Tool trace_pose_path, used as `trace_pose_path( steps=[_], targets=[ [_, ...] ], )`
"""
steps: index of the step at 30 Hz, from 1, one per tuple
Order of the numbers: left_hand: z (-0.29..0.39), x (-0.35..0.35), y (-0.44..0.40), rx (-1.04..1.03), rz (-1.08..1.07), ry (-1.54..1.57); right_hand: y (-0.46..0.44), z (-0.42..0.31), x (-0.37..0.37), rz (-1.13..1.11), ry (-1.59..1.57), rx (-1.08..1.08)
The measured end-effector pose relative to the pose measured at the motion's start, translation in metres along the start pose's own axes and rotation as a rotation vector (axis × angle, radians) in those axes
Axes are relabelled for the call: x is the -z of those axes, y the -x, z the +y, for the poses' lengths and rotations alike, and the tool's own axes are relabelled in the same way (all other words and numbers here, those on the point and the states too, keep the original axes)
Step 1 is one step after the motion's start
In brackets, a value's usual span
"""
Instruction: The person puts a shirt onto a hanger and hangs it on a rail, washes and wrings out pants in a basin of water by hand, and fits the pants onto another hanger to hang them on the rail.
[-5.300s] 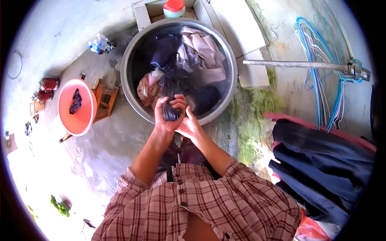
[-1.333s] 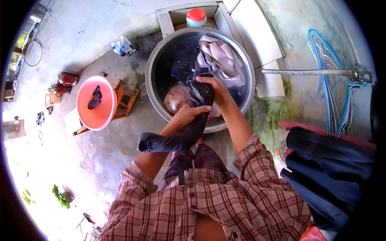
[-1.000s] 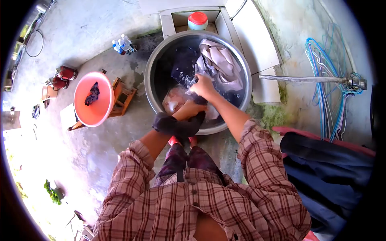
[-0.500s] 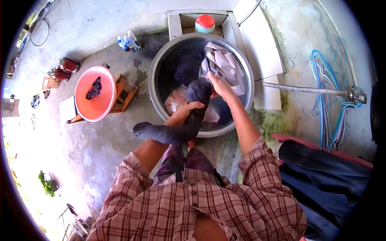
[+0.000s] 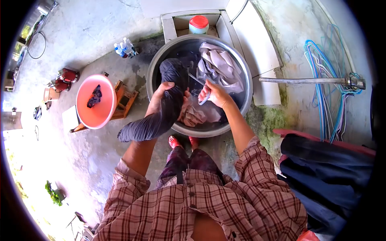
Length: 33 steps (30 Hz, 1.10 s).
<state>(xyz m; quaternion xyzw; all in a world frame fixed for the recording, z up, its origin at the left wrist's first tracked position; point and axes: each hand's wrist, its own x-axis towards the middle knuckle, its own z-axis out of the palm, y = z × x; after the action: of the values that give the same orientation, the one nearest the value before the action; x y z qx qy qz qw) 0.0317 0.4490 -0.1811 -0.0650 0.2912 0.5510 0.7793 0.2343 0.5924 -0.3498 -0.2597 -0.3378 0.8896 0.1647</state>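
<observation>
A dark grey wet garment (image 5: 171, 100) is bunched up in my left hand (image 5: 161, 91), whose fingers are wrapped round it. One end of it drapes over my left forearm, and the rest hangs above the left side of a large metal basin (image 5: 150, 80). My right hand (image 5: 217, 95) is closed on a pale cord (image 5: 206, 99), which loops below the fingers; another stretch runs up toward the dark garment. Whether the cord belongs to that garment I cannot tell. In the basin's water lie a light grey-pink garment (image 5: 220, 66) and a brownish cloth (image 5: 190, 114).
To the left, a pink basin (image 5: 96, 116) with a small dark cloth (image 5: 95, 97) rests on a wooden stool (image 5: 125, 102). Behind the metal basin stands a red-lidded jar (image 5: 199, 25). At right are a braided hose (image 5: 301, 80), blue hangers (image 5: 319, 72) and dark draped fabric (image 5: 321, 168).
My left hand has moved left and up with the dark garment. My right hand has come off the garment's upper part and now holds the pale cord. More of the brownish cloth shows.
</observation>
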Motion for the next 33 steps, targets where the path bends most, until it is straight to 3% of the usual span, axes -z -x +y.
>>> trace_pose_path(
  steps=[1,4,5,6,8,10,12,16,18,20,21,23,25,28,31,33],
  targets=[
    [0.002,0.003,0.002,-0.026,0.036,-0.054,0.003,-0.008,0.002,0.082,0.018,0.011],
    [0.004,0.025,0.004,-0.049,0.070,-0.161,0.013,-0.045,-0.012,0.181,0.615,0.120],
    [0.004,0.042,-0.002,-0.016,0.031,-0.164,0.021,-0.065,-0.029,0.232,1.085,0.117],
    [0.004,0.051,-0.006,0.016,-0.008,-0.168,0.030,-0.081,-0.049,0.178,1.270,0.230],
    [-0.012,0.035,0.001,-0.141,0.126,-0.308,0.042,-0.106,-0.091,0.058,1.633,0.466],
    [-0.017,0.036,-0.003,-0.137,0.174,-0.413,0.040,-0.120,-0.119,-0.018,1.779,0.534],
    [-0.017,0.064,-0.029,0.029,0.136,-0.480,0.036,-0.135,-0.147,-0.127,1.895,0.640],
    [-0.040,0.048,-0.035,-0.107,-0.046,-0.774,0.013,-0.139,-0.181,-0.456,1.958,0.520],
    [-0.040,0.020,-0.025,-0.021,-0.002,-0.919,0.003,-0.135,-0.197,-0.566,2.008,0.189],
    [-0.055,0.048,-0.044,-0.071,-0.029,-1.055,0.006,-0.138,-0.212,-0.672,1.911,-0.099],
    [-0.053,0.017,-0.025,-0.010,0.047,-1.093,0.001,-0.135,-0.208,-0.738,1.863,-0.161],
    [-0.056,0.023,-0.021,-0.042,-0.080,-1.169,-0.020,-0.123,-0.184,-0.866,1.766,-0.282],
    [-0.050,0.021,-0.018,0.153,-0.205,-1.230,-0.035,-0.125,-0.158,-0.939,1.518,-0.385],
    [-0.053,0.009,0.004,-0.091,-0.318,-1.222,-0.037,-0.126,-0.117,-0.829,1.265,-0.499],
    [-0.051,0.002,0.011,-0.123,-0.255,-0.929,-0.034,-0.087,-0.055,-0.721,0.625,-0.356],
    [-0.047,0.007,0.010,-0.209,-0.164,-0.788,-0.009,-0.052,-0.032,-0.453,0.474,-0.106]
  ],
)
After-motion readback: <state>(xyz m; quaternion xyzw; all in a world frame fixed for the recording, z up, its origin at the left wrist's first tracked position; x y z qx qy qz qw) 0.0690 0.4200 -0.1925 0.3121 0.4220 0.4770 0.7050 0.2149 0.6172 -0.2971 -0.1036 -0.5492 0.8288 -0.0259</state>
